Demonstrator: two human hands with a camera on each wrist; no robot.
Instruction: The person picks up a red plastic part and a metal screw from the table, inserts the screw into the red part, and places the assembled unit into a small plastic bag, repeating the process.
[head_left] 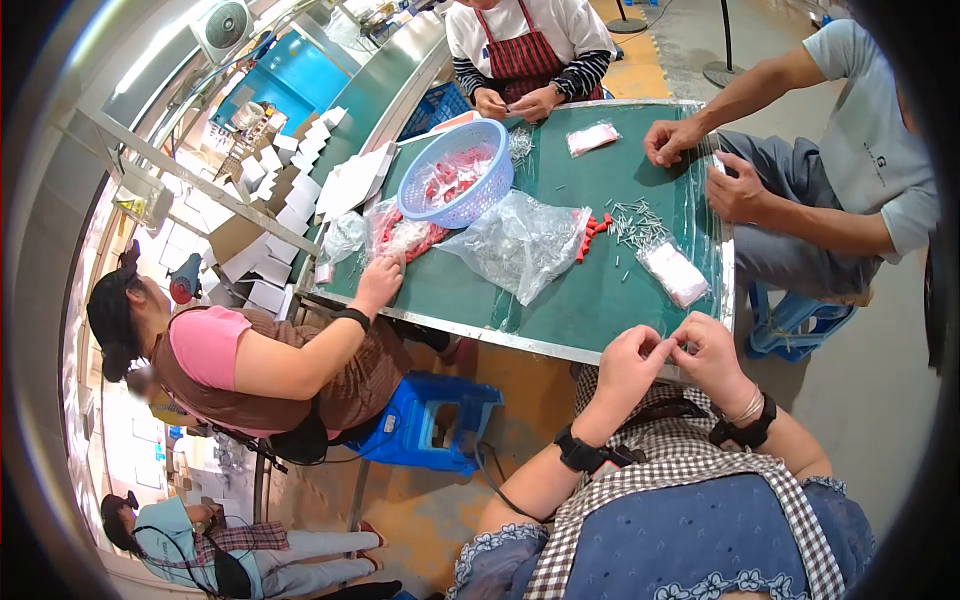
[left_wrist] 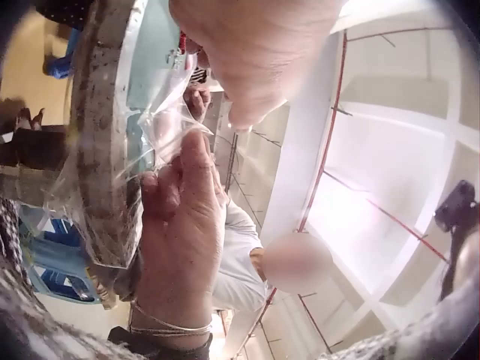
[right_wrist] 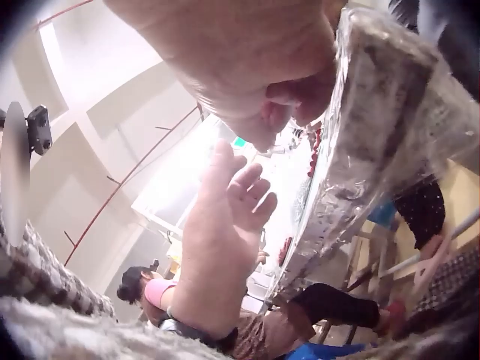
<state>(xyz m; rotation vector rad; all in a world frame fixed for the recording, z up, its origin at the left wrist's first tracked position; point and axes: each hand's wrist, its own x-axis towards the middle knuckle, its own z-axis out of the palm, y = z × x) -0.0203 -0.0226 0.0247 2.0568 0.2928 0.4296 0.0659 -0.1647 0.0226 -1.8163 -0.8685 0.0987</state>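
My left hand (head_left: pixel 635 370) and right hand (head_left: pixel 712 355) meet fingertip to fingertip over the near table edge. The right hand's fingers curl toward its thumb; I cannot tell what, if anything, sits between the fingertips. In the left wrist view, clear plastic (left_wrist: pixel 161 127) overlaps the area beside the right thumb tip. The right wrist view has the left hand (right_wrist: pixel 225 232) with bent fingers, below the right hand (right_wrist: pixel 247 67). Just ahead on the green table lies a clear bag of pinkish-white packets (head_left: pixel 675 275), near scattered small metal pins (head_left: pixel 640 225) and red pieces (head_left: pixel 592 238).
A large clear plastic bag (head_left: pixel 525 245) and a blue basket (head_left: pixel 455 175) of red and clear pieces stand mid-table. Another packet (head_left: pixel 593 138) lies toward the back. People sit on the left, far and right sides. A blue stool (head_left: pixel 435 420) is at left.
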